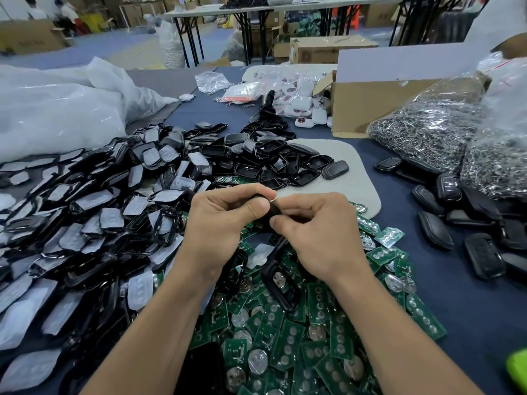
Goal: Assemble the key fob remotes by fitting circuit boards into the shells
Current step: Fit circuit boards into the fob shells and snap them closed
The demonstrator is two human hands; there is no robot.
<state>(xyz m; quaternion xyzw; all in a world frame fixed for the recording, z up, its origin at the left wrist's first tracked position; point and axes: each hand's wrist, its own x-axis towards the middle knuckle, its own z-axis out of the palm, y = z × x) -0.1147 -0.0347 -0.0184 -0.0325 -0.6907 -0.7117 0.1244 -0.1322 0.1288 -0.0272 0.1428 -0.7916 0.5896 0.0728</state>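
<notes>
My left hand (225,220) and my right hand (319,232) meet at the middle of the view and both grip one black key fob shell (272,212), most of it hidden by the fingers. Below the hands lies a heap of green circuit boards (288,346) with round silver battery holders. A black shell frame (281,283) lies on that heap. To the left spreads a large pile of black frames with translucent button pads (85,223). Empty black shell halves (268,161) are heaped just beyond the hands.
Closed black fobs (470,229) lie at the right on the dark blue table. Bags of metal key rings (445,126) and an open cardboard box (379,106) stand at the back right. Clear plastic bags (62,109) fill the back left. A grey mat (353,178) lies under the shell halves.
</notes>
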